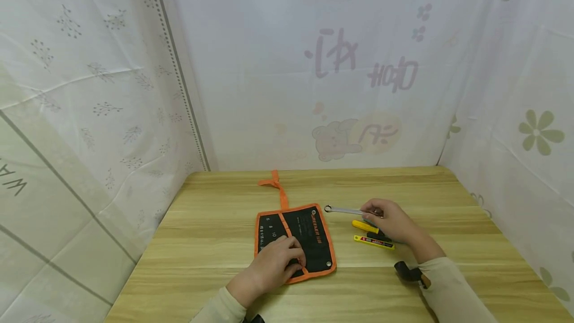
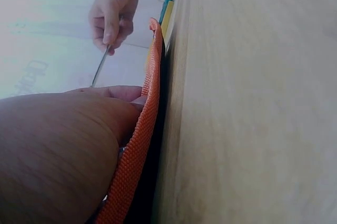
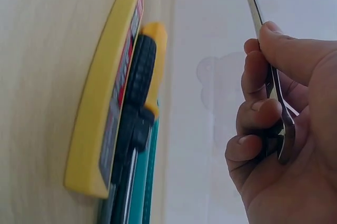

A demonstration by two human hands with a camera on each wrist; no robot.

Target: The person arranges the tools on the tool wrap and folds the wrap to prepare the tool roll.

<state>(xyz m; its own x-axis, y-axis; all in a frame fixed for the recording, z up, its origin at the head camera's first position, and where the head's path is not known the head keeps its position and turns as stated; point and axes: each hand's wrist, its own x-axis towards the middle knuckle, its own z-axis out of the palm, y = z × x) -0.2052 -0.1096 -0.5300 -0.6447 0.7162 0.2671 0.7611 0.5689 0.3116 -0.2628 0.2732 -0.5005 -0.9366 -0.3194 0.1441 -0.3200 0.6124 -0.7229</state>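
Observation:
A black tool pouch [image 1: 317, 243] with orange edging lies flat on the table. My left hand [image 1: 278, 262] is over its lower part, fingers curled, pinching the orange-trimmed pocket edge; the fingertips are partly hidden behind the orange trim [image 2: 141, 139] in the left wrist view. To the right, my right hand [image 1: 390, 221] holds a combination wrench [image 1: 345, 210] above the table. Its ring end points left toward the pouch, and its open end [image 3: 287, 139] lies against the palm in the right wrist view.
Below the right hand lie a yellow box [image 1: 374, 242] with a printed label, a yellow-and-black handled tool [image 1: 365, 226], and a teal item [image 3: 142, 182]. An orange tie strap [image 1: 282, 193] runs from the pouch toward the back. Patterned curtains [image 1: 269, 64] enclose the wooden table [image 1: 202, 243].

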